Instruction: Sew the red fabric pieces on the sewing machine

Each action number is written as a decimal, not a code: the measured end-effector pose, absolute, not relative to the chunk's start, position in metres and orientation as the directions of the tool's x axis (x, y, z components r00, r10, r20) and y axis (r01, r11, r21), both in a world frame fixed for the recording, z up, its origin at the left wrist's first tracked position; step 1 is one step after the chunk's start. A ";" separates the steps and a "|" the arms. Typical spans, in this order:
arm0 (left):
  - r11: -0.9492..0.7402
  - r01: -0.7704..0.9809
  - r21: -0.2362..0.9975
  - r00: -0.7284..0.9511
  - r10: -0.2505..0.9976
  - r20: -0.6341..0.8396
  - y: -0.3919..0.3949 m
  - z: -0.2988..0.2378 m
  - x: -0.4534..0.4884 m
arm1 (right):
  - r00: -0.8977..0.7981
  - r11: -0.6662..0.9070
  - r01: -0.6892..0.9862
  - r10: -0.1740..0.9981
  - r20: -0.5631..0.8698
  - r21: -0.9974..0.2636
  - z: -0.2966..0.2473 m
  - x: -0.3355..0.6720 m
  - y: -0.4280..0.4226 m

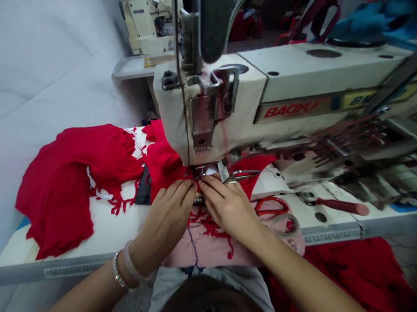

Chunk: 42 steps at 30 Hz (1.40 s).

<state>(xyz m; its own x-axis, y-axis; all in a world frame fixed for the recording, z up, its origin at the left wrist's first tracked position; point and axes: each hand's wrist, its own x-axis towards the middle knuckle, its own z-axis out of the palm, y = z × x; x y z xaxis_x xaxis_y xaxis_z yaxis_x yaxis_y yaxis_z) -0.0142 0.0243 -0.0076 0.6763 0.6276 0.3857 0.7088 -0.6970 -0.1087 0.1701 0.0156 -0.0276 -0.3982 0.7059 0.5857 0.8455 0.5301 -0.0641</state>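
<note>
My left hand (169, 211) and my right hand (228, 206) lie side by side just in front of the presser foot (199, 171) of a white sewing machine (296, 91). Both hands have fingers stretched forward and pressed flat on red fabric (163, 165) at the needle. The fingertips nearly touch under the machine head. The red fabric runs back and left from the needle. Loose red thread scraps (212, 228) lie on pink cloth (206, 249) below my hands.
A heap of red fabric (66, 182) lies on the white table (110, 226) at left. Red-handled scissors (272, 206) and a red-handled tool (340, 206) sit right of my hands. More red cloth (358, 274) hangs below the table at right. A second sewing machine (149, 21) stands behind.
</note>
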 end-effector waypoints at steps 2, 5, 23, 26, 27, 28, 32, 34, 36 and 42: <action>-0.713 0.694 -0.096 0.685 0.614 0.391 0.025 -0.006 -0.016 | -0.379 0.539 0.834 0.715 0.588 -0.118 -0.028 0.170 0.017; -0.724 0.684 -0.090 0.694 0.609 0.383 0.028 -0.006 -0.017 | -0.365 0.545 0.817 0.739 0.566 -0.186 -0.028 0.171 0.020; -0.773 0.634 -0.010 0.717 0.583 0.381 0.042 -0.007 -0.028 | -0.397 0.553 0.823 0.725 0.563 -0.132 -0.030 0.180 0.021; -0.770 0.637 -0.022 0.715 0.580 0.390 0.042 -0.008 -0.027 | -0.417 0.551 0.829 0.726 0.546 -0.100 -0.029 0.180 0.021; -0.768 0.639 -0.033 0.715 0.578 0.393 0.041 -0.008 -0.027 | -0.425 0.551 0.830 0.726 0.541 -0.087 -0.029 0.180 0.021; -0.766 0.641 -0.047 0.716 0.575 0.395 0.041 -0.008 -0.026 | -0.431 0.549 0.832 0.726 0.536 -0.074 -0.029 0.180 0.021; -0.756 0.645 -0.110 0.723 0.557 0.408 0.037 -0.008 -0.020 | -0.484 0.565 0.825 0.699 0.527 0.008 -0.025 0.174 0.022; -0.755 0.646 -0.114 0.722 0.556 0.412 0.035 -0.008 -0.018 | -0.535 0.583 0.808 0.664 0.522 0.086 -0.023 0.172 0.019; -0.749 0.661 -0.048 0.696 0.588 0.413 0.034 -0.010 -0.022 | -0.583 0.617 0.776 0.618 0.527 0.135 -0.023 0.175 0.011; -0.318 0.670 0.671 0.030 0.914 0.404 0.045 -0.030 -0.063 | 0.007 0.418 0.800 0.710 0.704 -0.431 -0.044 0.210 -0.028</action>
<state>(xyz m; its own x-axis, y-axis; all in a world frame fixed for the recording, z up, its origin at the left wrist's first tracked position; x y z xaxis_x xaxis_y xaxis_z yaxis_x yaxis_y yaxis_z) -0.0628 0.0446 -0.0300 0.0302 0.9143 0.4039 0.6699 -0.3184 0.6707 0.2100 -0.0282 -0.0437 0.0075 0.7104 0.7038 0.7996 0.4184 -0.4308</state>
